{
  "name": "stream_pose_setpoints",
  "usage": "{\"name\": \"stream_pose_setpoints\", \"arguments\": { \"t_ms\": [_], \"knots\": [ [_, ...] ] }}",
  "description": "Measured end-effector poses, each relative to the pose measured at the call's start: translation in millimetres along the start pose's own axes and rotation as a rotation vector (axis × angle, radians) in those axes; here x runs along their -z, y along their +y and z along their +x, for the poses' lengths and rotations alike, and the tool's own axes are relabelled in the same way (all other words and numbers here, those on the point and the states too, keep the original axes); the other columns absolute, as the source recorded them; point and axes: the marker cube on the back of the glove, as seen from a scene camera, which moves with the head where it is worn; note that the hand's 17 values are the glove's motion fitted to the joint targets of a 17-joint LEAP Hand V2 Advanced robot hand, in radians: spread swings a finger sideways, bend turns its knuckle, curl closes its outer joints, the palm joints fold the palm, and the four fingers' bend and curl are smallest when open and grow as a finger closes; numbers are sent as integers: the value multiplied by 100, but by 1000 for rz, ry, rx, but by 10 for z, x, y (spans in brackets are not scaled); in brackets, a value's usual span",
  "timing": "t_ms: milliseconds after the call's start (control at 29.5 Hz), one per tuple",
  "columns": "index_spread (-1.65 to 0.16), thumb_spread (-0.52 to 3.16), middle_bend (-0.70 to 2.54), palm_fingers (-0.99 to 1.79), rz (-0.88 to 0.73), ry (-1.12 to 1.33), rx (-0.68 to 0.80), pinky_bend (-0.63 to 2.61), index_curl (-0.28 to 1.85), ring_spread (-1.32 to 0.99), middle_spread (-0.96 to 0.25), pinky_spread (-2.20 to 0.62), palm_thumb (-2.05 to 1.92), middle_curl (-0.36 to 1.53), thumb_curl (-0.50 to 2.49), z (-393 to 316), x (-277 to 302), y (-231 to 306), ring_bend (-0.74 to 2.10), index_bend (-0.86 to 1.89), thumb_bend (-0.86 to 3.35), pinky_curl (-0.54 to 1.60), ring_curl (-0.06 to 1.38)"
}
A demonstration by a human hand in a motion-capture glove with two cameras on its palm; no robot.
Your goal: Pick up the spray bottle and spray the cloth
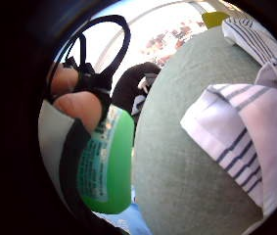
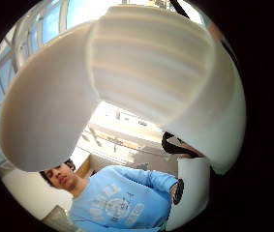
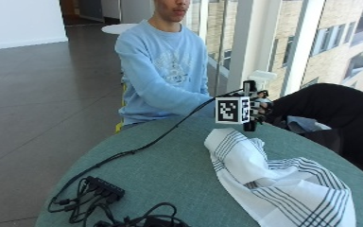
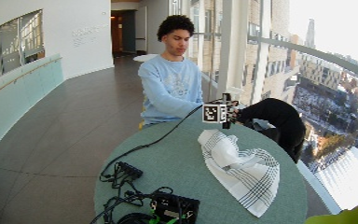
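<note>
My gloved right hand [image 3: 261,110] is raised above the far edge of the round green table [image 3: 150,170], close to the person's chest. Its fingers [image 1: 79,105] curl round a green spray bottle [image 1: 106,166] with a printed label. The bottle's white spray head [image 2: 127,82] sits right against the palm and rises above the hand [image 3: 261,74]. A white cloth [image 3: 270,179] with dark stripes lies crumpled on the table, just in front of and below the hand. The same cloth [image 1: 245,132] lies on the table beside the bottle.
A black cable hub [image 3: 103,187] and loose cables lie at the table's near left. A black box [image 4: 176,207] sits at the front edge. A black jacket [image 3: 339,113] hangs over a chair beside the table's far right.
</note>
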Motion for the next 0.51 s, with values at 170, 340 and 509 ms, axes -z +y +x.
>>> {"name": "stream_pose_setpoints", "arguments": {
  "t_ms": [170,340,509],
  "knots": [
    [-29,79,18,98,-8,-10,18,28,34,-5,-8,16,102,38,64,201,-284,-34,46,13,-2,36,37],
    [-30,79,18,97,-32,-11,35,26,34,-6,-9,15,102,39,64,336,-483,-7,45,13,-2,36,37],
    [-30,79,18,96,-20,-2,54,26,35,-7,-9,14,102,39,64,370,-498,-21,44,14,-2,36,37]
  ]
}}
